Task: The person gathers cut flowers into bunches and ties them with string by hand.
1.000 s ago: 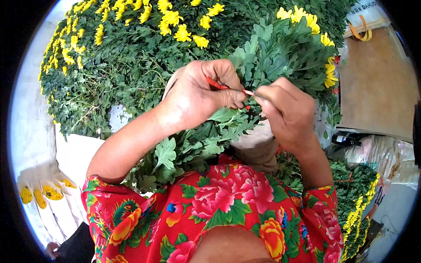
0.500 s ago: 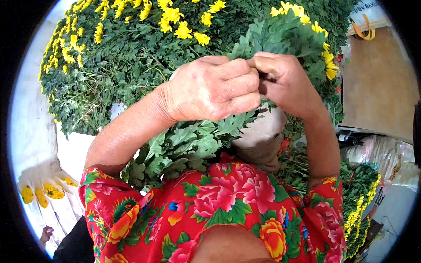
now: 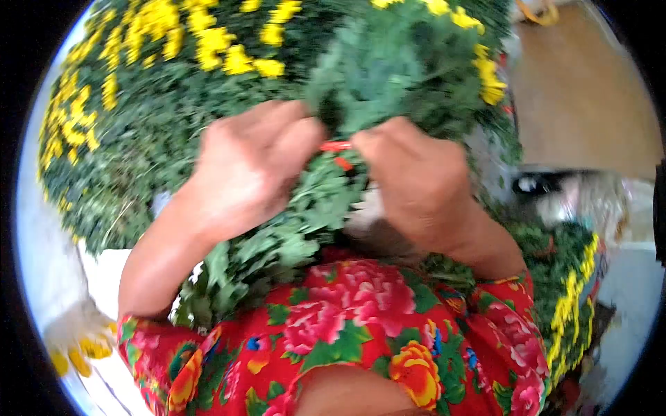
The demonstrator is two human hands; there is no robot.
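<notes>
A leafy bunch of yellow chrysanthemums (image 3: 378, 73) lies across my lap, flower heads pointing up and away, leafy stems running toward my chest. A red tie (image 3: 336, 146) crosses the stems. My left hand (image 3: 253, 163) is closed at the tie's left end, and my right hand (image 3: 420, 177) pinches it at the right end, so a short piece stretches between them. Another bit of red shows just under it. Both hands are blurred, and their fingertips are partly hidden.
A large heap of cut chrysanthemums (image 3: 139, 166) fills the left and far side. More yellow blooms (image 3: 572, 312) lie at the lower right. A brown board (image 3: 583, 90) and clear plastic wrapping (image 3: 590, 208) are on the right. White sleeves with yellow flowers (image 3: 87, 350) lie lower left.
My hands have moved apart from being together, and the red tie now shows between them. The view has shifted, so the bunch sits further left and higher.
</notes>
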